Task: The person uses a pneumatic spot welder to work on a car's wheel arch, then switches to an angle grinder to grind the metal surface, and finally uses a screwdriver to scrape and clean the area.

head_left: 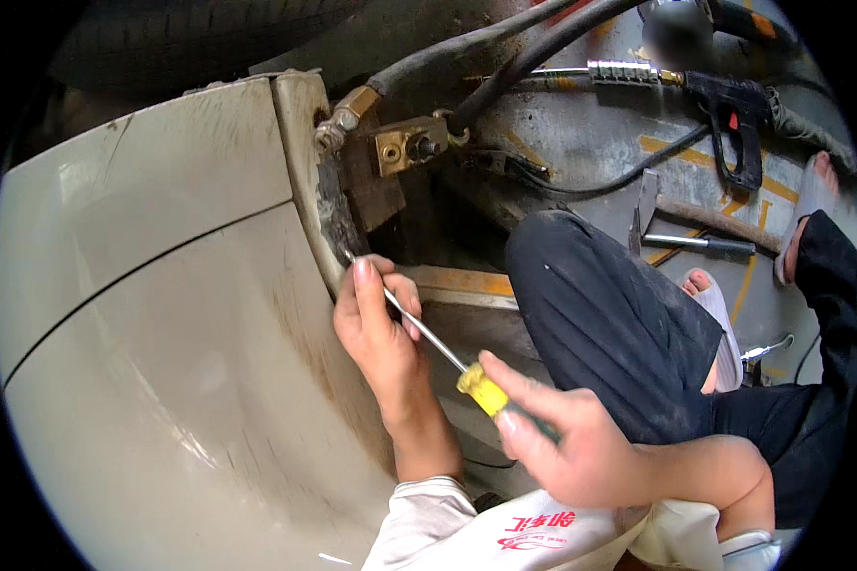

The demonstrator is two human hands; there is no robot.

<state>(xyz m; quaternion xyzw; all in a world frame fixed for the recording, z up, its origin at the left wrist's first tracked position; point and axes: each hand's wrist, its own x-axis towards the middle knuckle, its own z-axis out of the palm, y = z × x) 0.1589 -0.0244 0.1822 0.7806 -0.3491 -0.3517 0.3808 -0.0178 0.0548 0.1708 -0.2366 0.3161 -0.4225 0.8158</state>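
A screwdriver (432, 335) with a long metal shaft and a yellow and dark handle slants up and left in front of me. My right hand (573, 440) is closed round its handle. Near the tip, the fingers and thumb of my left hand (379, 319) close about the shaft. The tip meets a dark, rough strip (337, 215) along the edge of a scuffed pale car body panel (190, 314); its exact contact is partly hidden by my fingers. Just above the strip, a brass-coloured clamp block (390, 153) and a cable lug (350, 112) sit against the metal.
Thick black cables (533, 71) run up from the metal fittings. A black trigger gun (730, 119), a hammer (709, 216) and a dark-handled tool (700, 244) lie on the floor at right, beyond my bent knee (581, 276). A tyre (190, 43) is at upper left.
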